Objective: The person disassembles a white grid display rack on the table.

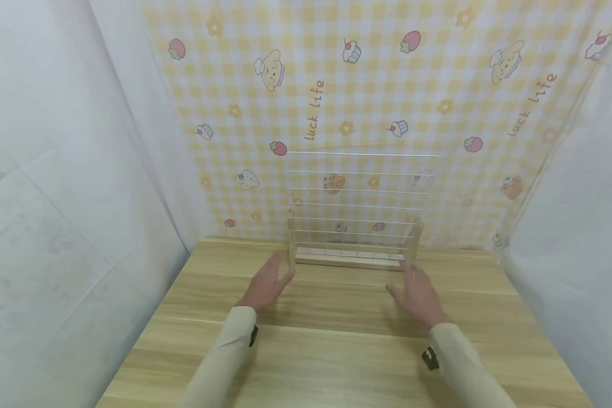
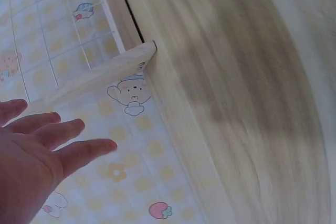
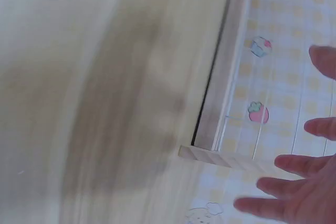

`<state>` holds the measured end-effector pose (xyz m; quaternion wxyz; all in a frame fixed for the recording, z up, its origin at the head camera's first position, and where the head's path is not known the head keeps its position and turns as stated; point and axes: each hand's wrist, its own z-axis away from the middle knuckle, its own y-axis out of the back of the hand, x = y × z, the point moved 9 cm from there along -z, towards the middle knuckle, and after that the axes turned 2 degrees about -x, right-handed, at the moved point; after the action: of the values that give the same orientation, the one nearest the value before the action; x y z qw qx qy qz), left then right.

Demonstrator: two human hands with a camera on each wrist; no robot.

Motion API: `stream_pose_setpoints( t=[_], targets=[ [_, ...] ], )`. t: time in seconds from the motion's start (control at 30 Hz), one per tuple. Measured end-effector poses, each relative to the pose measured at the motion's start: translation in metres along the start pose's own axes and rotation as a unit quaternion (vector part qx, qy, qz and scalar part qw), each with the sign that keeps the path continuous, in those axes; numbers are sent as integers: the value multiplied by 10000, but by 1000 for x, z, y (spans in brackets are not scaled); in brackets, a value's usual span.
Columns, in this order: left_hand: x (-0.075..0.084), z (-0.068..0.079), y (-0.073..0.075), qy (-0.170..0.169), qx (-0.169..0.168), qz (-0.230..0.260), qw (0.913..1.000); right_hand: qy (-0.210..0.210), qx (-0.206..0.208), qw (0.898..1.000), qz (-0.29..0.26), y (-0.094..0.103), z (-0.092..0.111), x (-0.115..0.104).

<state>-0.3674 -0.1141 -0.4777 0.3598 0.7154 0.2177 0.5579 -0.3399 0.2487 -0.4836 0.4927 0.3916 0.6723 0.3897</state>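
Observation:
A white wire grid rack stands upright at the back of the wooden table, set in a wooden base bar with a wooden side piece at each end. My left hand is just outside the left side piece, fingers extended and spread, holding nothing. By the right end, my right hand has its fingertips close to the right side piece. In the right wrist view its fingers are straight and spread, with nothing in them.
A yellow checked cloth with cartoon prints hangs directly behind the rack. White sheets enclose the left and right sides. The wood-grain tabletop extends in front of the rack.

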Motion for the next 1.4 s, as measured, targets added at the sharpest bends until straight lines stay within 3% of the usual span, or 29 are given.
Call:
stream_pose_setpoints(
  t=[0.1,0.2,0.4,0.57,0.77,0.97,1.17,1.4],
  targets=[
    [-2,-11,8,-17,179,520,9985,-199,-209,9972,-688,7,-11,11],
    [-2,-24,15,27,329,713,9969,-507,-349,9899,-1275,16,-20,22],
    [1,-50,27,28,441,888,9951,-761,-418,9831,-1611,34,-36,37],
    [5,-68,39,134,524,1096,9925,-1026,-749,9741,-1871,41,-52,45],
    [12,-89,47,464,646,1606,9838,-1140,-605,9788,-1593,63,-71,50],
    [14,-104,47,814,734,1827,9770,-1087,-546,9834,-1346,85,-87,32],
    [13,-110,41,890,673,1808,9772,-901,-213,9902,-1046,94,-96,21],
    [14,-111,42,934,765,1806,9761,-996,108,9892,-1067,94,-96,37]
  ],
)
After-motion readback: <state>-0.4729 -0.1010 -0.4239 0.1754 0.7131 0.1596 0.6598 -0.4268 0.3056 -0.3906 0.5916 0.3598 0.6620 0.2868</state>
